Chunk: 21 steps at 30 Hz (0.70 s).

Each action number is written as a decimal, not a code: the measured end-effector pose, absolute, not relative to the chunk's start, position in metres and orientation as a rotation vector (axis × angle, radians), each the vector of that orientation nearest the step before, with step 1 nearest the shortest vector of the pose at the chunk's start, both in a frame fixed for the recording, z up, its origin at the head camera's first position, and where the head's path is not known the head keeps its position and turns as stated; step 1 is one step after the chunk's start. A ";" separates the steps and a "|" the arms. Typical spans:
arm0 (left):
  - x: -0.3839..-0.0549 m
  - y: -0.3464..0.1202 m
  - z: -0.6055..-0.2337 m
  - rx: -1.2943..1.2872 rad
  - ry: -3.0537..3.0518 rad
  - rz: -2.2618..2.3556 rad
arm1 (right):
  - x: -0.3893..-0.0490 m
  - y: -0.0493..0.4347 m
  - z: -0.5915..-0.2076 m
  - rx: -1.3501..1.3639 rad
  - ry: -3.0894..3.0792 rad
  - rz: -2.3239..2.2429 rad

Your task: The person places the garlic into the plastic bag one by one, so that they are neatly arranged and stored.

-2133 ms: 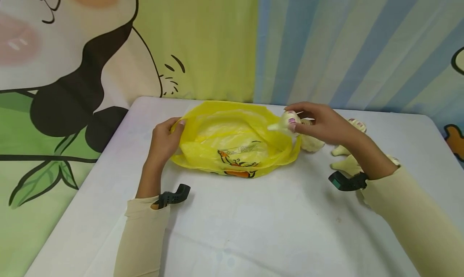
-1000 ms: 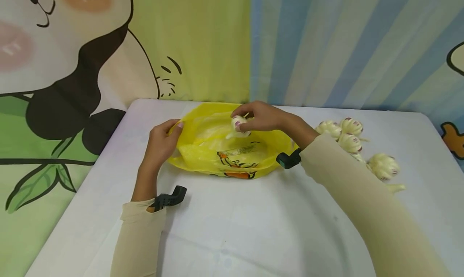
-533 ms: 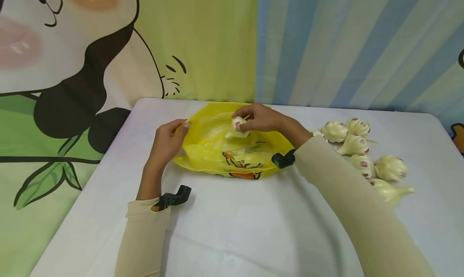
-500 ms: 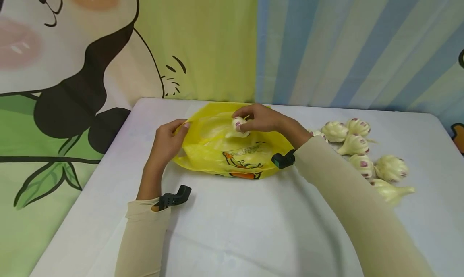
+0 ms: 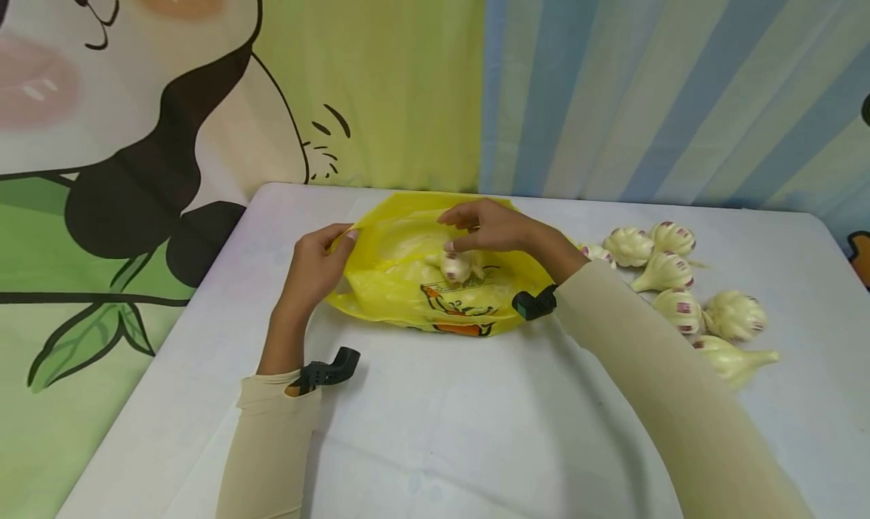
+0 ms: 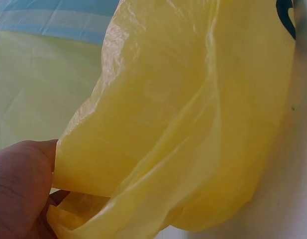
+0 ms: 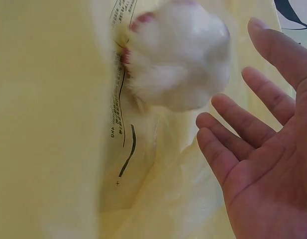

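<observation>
My left hand (image 5: 314, 268) pinches the left rim of a yellow plastic bag (image 5: 374, 281), whose mouth is spread wide on the table. In the left wrist view, the thumb (image 6: 21, 179) presses against a fold of the bag. A white garlic bulb with purple marks (image 5: 457, 267) is inside the bag mouth, just below my right hand (image 5: 499, 228). The right wrist view shows that bulb (image 7: 178, 55) blurred and apart from the spread fingers, with the palm (image 7: 272, 184) bare. Whether the bulb touches the bag floor, I cannot tell.
Several more garlic bulbs (image 5: 664, 271) lie in a loose cluster on the right of the white table (image 5: 435, 413), partly behind the right sleeve (image 5: 639, 353). A printed curtain (image 5: 381, 81) hangs along the table's back edge.
The right hand carried the garlic bulb leftward over the bag and has let go of it. The bulb has dropped lower into the bag. The left hand keeps its hold on the rim.
</observation>
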State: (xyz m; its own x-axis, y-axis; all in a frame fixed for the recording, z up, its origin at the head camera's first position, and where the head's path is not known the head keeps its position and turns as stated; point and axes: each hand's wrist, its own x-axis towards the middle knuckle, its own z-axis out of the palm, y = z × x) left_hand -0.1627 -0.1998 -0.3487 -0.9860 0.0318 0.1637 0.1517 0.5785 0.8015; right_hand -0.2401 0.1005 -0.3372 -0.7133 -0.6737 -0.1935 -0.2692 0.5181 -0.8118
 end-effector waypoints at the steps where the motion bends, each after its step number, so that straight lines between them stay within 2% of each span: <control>1: -0.163 -0.200 -0.349 -0.158 -2.671 -1.377 | -0.240 0.101 -0.337 -0.771 2.269 -1.093; 21: -0.167 -0.200 -0.355 -0.133 -2.691 -1.343 | -0.231 0.113 -0.324 -0.893 2.237 -1.244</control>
